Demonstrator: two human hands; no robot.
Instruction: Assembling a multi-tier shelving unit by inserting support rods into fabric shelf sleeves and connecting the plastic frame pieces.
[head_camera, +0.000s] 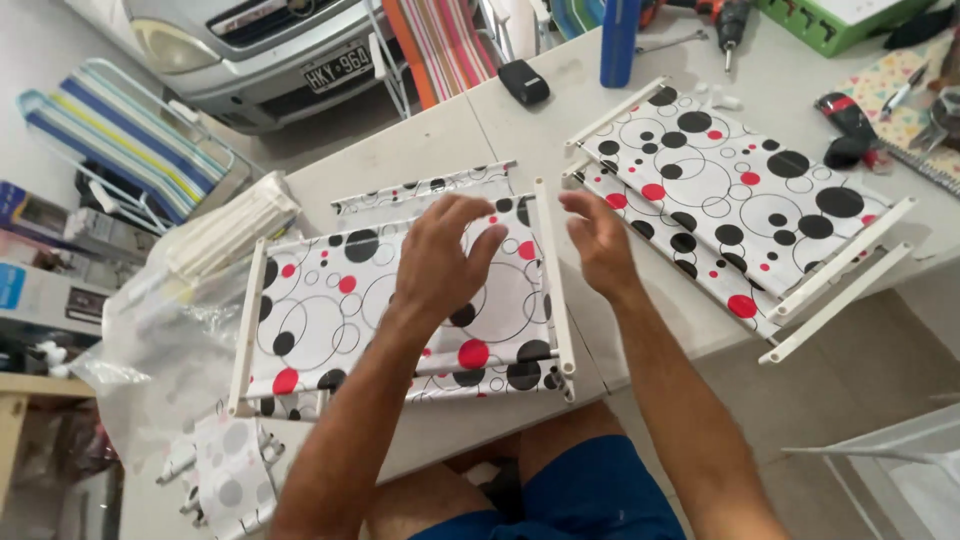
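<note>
Fingers (470, 215) above dotted fabric shelf (330, 300)

I'm looking down into what reads as a home garage used as a workshop: a parked car (250, 50) noses up to the white worktable (450, 130), folded beach chairs (130, 140) lean nearby, and a cordless drill (730, 20) lies on the tabletop.

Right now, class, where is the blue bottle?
In the head view, the blue bottle stands at the table's far edge, between the black case and the drill.
</note>
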